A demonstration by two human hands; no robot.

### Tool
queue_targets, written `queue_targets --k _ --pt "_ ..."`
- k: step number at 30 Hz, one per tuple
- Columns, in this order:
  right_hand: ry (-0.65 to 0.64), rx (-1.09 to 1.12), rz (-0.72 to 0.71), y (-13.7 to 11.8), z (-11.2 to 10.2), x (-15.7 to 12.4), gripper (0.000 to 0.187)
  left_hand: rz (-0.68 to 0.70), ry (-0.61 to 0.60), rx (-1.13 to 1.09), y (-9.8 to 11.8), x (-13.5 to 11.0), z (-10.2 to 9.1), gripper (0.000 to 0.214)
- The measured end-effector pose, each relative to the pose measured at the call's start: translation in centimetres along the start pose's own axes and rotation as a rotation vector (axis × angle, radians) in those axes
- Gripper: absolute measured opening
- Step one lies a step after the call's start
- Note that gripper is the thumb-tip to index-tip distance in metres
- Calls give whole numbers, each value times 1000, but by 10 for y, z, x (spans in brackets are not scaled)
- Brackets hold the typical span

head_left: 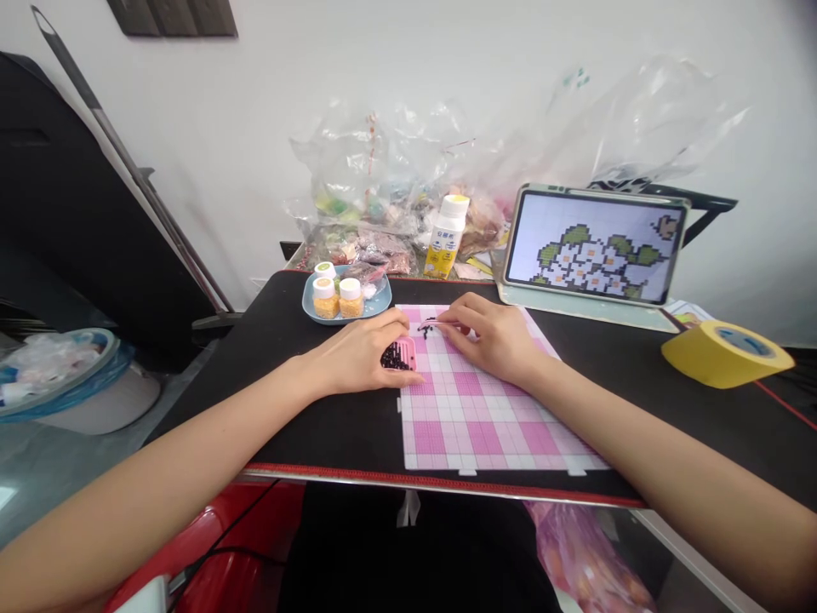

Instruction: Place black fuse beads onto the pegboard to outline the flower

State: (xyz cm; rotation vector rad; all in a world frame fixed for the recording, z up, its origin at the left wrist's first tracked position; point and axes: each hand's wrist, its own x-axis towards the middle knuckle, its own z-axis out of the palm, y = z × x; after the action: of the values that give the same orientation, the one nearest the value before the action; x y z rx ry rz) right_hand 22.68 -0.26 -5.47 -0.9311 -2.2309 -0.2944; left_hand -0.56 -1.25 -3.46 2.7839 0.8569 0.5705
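My left hand [367, 351] is closed around a small pink ridged tray [410, 349] of black beads [396, 356], at the left edge of a pink-and-white checked pegboard [482, 434]. In my right hand [498, 334], thumb and fingers pinch what looks like thin pink tweezers [443, 323]. Their tip points left at a small cluster of black beads [427, 329] on the upper left of the board. Whether the tip grips a bead is too small to tell.
A blue plate [383, 300] bears several bead jars [351, 298]. Behind stand a white-and-yellow bottle [445, 237], plastic bags [363, 187] and a tablet [591, 247] showing a pixel flower pattern. A yellow tape roll [718, 358] lies right; a bin [102, 400] stands left.
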Motion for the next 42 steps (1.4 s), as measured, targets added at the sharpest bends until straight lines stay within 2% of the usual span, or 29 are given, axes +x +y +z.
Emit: queue_targets --k 17,27,35,42 --pt "-15 -17 -24 0 2 1 23 -1 3 -25 0 0 -1 43" --pt "-30 -20 -21 1 4 1 24 5 -40 -48 -3 0 -1 46" --pt "-13 16 -6 1 3 2 23 3 -67 -53 -4 3 -1 45" --pt "56 56 6 -4 -3 3 22 5 -60 -44 -3 1 -3 41"
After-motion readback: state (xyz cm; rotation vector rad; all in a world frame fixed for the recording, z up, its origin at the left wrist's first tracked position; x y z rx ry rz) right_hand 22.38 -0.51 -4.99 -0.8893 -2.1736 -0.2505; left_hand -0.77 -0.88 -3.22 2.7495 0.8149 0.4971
